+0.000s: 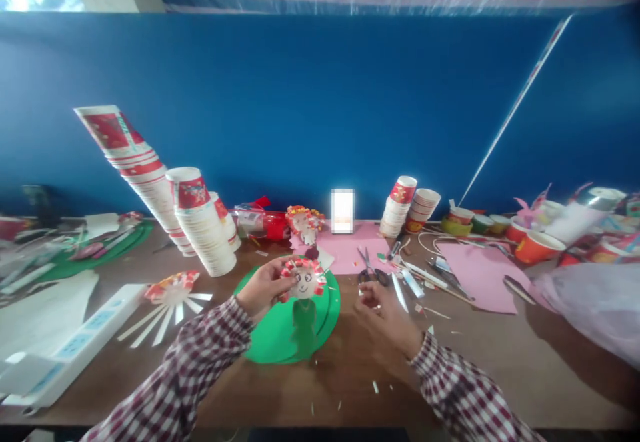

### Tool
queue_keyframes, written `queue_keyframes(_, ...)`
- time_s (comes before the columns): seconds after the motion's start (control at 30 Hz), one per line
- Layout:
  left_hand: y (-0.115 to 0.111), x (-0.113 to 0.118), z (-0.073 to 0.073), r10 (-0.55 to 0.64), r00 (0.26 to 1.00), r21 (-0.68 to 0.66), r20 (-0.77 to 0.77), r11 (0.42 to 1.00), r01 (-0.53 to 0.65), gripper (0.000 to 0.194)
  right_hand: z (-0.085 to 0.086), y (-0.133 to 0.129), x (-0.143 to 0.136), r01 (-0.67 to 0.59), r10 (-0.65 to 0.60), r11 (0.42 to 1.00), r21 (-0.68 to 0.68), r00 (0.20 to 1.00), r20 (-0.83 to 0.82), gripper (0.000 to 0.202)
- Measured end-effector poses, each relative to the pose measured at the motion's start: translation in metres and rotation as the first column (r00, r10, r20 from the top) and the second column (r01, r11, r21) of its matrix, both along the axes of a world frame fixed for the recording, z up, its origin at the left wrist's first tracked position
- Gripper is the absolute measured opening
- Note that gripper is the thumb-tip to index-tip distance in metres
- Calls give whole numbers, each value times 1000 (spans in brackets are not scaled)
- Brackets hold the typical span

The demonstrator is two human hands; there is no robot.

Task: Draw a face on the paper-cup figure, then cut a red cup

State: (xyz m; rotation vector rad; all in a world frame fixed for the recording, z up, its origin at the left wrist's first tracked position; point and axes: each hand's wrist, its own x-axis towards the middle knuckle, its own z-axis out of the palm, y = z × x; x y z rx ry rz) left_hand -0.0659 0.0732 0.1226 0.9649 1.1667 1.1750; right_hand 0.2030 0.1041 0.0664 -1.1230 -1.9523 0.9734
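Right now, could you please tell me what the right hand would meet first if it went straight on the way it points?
Probably the dark-handled scissors, which appear just ahead of the right hand; depth is unclear, so they may already touch.

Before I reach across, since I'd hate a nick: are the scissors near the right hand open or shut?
Open, slightly: the scissors lie just beyond the right hand, spread in a narrow V at the tips.
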Motion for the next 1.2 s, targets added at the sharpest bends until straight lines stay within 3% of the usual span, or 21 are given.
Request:
queue_keyframes(0.07, 1, 8, -1, 24, 999, 23, -22, 999, -24, 62, 7, -6, -23, -152, 106, 975, -164, 960, -258, 34)
queue_keyframes(0.2, 2, 22, -5, 101, 994, 55, -50, 994, -99, 65, 16, -12, -63, -257, 52, 892, -372, 875, -481, 40)
queue_keyframes(0.4, -2, 33, -6, 143, 988, 85, -64, 987, -138, 66, 22, -18, -94, -363, -19, 850, -382, 703, -711, 42)
queue_keyframes(0.57, -4, 36, -9, 180, 983, 102, -35, 979, -175, 65, 16, -19, -101, -337, -102, 839, -427, 673, -732, 34)
queue_keyframes(0.77, -5, 36, -13, 189, 982, 105, -11, 977, -187, 61, 11, -19, -103, -347, -101, 843, -412, 649, -754, 26)
queue_keyframes(0.9, -9, 37, -17, 123, 989, 165, 86, 977, -135, 61, 11, -17, -101, -324, -152, 835, -446, 643, -751, 28)
queue_keyframes(1.03, -13, 42, -31, 89, 987, 199, 135, 973, -115, 61, 13, -14, -95, -249, -277, 799, -547, 656, -702, 29)
queue_keyframes(1.2, -13, 54, -49, 187, 969, 170, 163, 962, -214, 58, 11, -15, -88, -244, -222, 830, -501, 681, -698, 32)
